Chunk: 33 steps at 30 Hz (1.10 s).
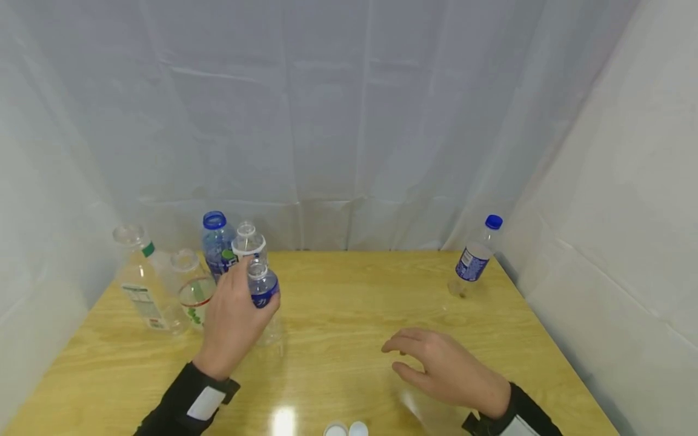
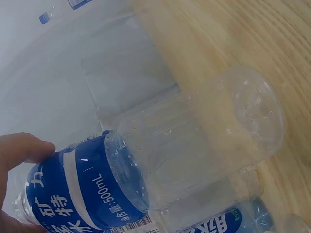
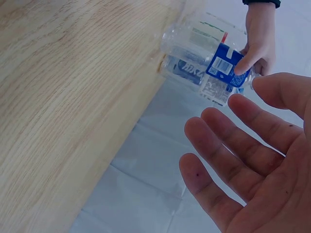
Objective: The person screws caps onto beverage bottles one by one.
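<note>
In the head view my left hand (image 1: 234, 318) grips a clear plastic water bottle (image 1: 264, 295) by its blue label, near the top. The bottle stands without a cap, and the left wrist view shows its blue label (image 2: 85, 187) reading 500mL and its clear lower body with droplets. Close behind it are a clear bottle (image 1: 248, 241) with a white band and a blue-tinted bottle (image 1: 216, 242), partly hidden by the hand. My right hand (image 1: 438, 366) hovers over the front right of the table, fingers spread and relaxed, holding nothing; its palm shows in the right wrist view.
Left of my left hand stand an open bottle (image 1: 192, 297) with a red line and green print, and a taller open bottle (image 1: 147, 303). A blue-capped bottle (image 1: 472, 263) stands at the back right. Two white caps (image 1: 335, 430) lie at the front edge of view. Pale sheeting surrounds the table.
</note>
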Motion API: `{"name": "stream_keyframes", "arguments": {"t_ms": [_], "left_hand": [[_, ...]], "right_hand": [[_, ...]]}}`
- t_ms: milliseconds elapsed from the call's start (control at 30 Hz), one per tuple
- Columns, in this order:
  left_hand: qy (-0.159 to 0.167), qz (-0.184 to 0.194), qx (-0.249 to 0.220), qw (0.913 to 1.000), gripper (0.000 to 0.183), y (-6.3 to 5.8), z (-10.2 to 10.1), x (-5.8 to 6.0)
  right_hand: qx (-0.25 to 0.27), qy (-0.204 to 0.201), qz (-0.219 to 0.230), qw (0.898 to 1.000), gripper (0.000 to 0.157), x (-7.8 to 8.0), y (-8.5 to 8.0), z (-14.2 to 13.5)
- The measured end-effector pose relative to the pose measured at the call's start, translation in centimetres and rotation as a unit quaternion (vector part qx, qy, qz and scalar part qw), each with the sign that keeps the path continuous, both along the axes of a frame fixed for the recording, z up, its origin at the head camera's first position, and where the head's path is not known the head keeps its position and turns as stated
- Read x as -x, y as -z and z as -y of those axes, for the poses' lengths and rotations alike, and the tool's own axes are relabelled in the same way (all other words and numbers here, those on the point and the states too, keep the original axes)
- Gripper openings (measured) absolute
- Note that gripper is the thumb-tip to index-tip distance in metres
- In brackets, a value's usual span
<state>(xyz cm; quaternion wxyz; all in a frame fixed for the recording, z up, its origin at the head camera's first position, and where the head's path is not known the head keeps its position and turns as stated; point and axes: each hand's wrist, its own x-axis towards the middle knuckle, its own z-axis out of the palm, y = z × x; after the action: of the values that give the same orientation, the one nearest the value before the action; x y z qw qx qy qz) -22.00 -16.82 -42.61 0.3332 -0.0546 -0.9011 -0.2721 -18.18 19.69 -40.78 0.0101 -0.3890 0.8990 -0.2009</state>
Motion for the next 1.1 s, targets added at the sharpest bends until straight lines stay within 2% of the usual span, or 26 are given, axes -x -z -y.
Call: {"name": "stream_keyframes", "arguments": {"t_ms": [167,400,800,933,1100], "left_hand": [[0.004,0.018,-0.009,0.9998,0.075,0.1,0.0,0.0],[0.003,0.074,-0.037,0.9966,0.079,0.4,0.0,-0.2],[0.004,0.177,-0.077,0.9811,0.107,1.4,0.3,-0.5],[-0.001,0.19,-0.08,0.9784,0.106,1.5,0.3,-0.5],[-0.004,0.182,-0.075,0.9804,0.099,1.1,0.2,-0.7]], "right_hand": [[0.0,-0.003,0.002,1.0,0.024,0.0,0.1,0.0],[0.003,0.0,0.021,1.0,0.024,0.0,0.1,-0.1],[0.009,-0.01,0.027,1.0,0.022,-0.1,0.7,-0.2],[0.012,-0.015,0.016,1.0,0.023,-0.3,1.0,-0.2],[0.015,-0.02,0.004,1.0,0.024,-0.5,1.2,0.1]]}}
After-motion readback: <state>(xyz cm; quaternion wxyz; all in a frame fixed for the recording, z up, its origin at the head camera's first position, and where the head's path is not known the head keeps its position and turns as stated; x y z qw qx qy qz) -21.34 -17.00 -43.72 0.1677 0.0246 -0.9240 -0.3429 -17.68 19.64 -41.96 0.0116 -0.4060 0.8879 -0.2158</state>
